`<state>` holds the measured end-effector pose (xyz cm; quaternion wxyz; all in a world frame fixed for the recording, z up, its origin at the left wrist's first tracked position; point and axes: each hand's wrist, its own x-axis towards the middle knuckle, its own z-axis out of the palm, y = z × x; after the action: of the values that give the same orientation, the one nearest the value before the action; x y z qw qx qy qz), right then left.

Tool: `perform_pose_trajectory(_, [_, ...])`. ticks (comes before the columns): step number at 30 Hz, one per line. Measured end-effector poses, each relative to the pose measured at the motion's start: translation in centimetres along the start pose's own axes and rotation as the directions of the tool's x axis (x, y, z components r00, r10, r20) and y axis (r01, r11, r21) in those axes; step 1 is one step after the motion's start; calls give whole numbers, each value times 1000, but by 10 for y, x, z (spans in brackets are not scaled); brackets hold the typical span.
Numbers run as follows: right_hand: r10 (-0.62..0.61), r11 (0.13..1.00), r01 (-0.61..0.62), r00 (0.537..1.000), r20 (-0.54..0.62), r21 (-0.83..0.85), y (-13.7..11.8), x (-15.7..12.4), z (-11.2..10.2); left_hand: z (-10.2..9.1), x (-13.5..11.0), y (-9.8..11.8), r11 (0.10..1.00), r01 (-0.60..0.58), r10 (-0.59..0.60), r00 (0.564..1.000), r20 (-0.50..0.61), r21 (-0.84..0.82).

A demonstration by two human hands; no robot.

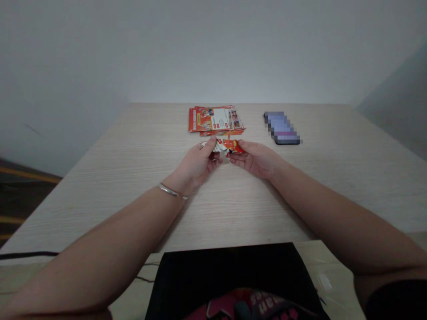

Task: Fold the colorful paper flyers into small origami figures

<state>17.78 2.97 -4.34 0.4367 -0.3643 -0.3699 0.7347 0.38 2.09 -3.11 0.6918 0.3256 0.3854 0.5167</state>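
Observation:
A small crumpled red and white printed packet is stretched between my two hands above the table. My left hand pinches its left end, thumb on top and fingers curled beneath. Its right end is gripped by my right hand in the same way. Near the middle the packet looks creased or torn, but I cannot tell which. Just beyond my hands lies a stack of flat red, orange and white printed packets. Whatever is inside the held packet is hidden.
A phone with a pixelated screen lies right of the stack on the pale wood-grain table. Behind the table's far edge rises a grey wall. A dark cable crosses near the left front edge.

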Motion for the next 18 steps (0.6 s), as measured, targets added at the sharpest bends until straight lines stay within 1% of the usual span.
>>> perform_pose_trajectory(3, [24, 1000, -24, 999, -45, 6, -2, -2, 1, 1, -1, 2, 1000, 12, -12, 1000, -4, -21])
perform_pose_trajectory(5, [17, 1000, -16, 998, -61, 26, -3, -3, 2, 2, -2, 3, 999, 27, -27, 1000, 4, -38])
perform_pose_trajectory(8, [-15, 998, 18, 999, -47, 64, -2, -3, 3, 3, -4, 4, 994, 45, -44, 999, 11, -103])
perform_pose_trajectory(11, [-23, 996, 27, 999, -44, 87, -2, -4, 5, 4, -6, 5, 983, 89, -93, 996, -13, -159])
perform_pose_trajectory(13, [-11, 995, 18, 997, -75, 99, -2, -4, 6, 3, -5, 6, 980, 113, -119, 993, -28, -161])
perform_pose_trajectory(15, [8, 993, 5, 994, -105, 116, -3, -4, 7, 2, -4, 6, 981, 113, -120, 992, -35, -157])
perform_pose_trajectory(18, [19, 990, -4, 994, -109, 142, -4, -4, 8, 2, -3, 6, 979, 109, -118, 992, -38, -173])
